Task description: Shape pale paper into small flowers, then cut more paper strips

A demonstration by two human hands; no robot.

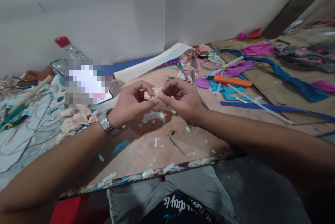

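Note:
My left hand point(132, 103) and my right hand point(181, 100) meet above the middle of a pinkish work board point(146, 154). Both pinch a small pale pink piece of crepe paper point(153, 93) between thumb and fingertips. A metal wristwatch point(106, 122) sits on my left wrist. A roll of clear tape point(154, 116) lies on the board just below my hands. Several similar pale pink paper petals point(74, 119) lie in a heap to the left of my left wrist.
An orange utility knife point(231, 81), blue and magenta paper scraps point(230, 93) and white strips lie to the right. A water bottle with a red cap point(68, 47) stands at the back left. Wire and green-handled pliers point(13, 115) lie at the far left. Walls stand behind.

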